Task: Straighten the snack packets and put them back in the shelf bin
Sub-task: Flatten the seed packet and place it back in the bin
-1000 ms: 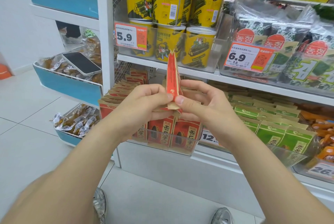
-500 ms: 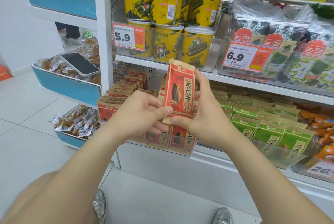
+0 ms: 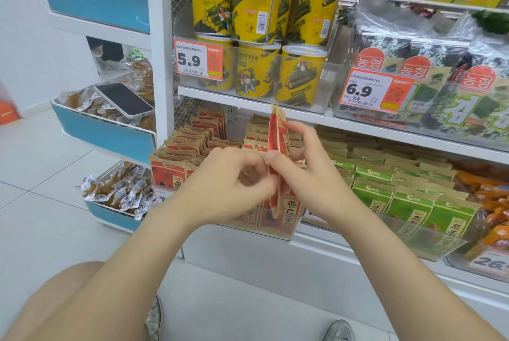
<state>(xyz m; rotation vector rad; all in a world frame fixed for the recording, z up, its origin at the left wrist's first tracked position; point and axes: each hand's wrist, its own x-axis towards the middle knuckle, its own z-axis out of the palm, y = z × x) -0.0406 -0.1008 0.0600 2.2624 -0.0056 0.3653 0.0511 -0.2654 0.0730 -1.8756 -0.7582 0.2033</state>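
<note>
Packet (image 3: 277,134), red and tan, stands upright and edge-on to the camera just above the bin (image 3: 278,232), held between both hands. The right hand (image 3: 311,175) grips it, thumb on the near edge and fingers (image 3: 301,134) wrapped round the far side. The left hand (image 3: 225,189) meets it from the left with its fingers (image 3: 248,175) curled and pinching the lower half. The packet's bottom dips in front of the bin's clear front wall.

Inside the bin, rows of red packets (image 3: 192,145) stand on end, some leaning. Just right of the bin, green packets (image 3: 407,203) stand in a neighbouring clear tray. On the shelf above the bin, yellow tubs (image 3: 256,10) are stacked two high behind a price tag (image 3: 198,59) reading 5.9. Left of the bin and higher up, a phone (image 3: 124,99) lies screen-up on wrapped snacks in a blue-fronted basket (image 3: 104,134).
</note>
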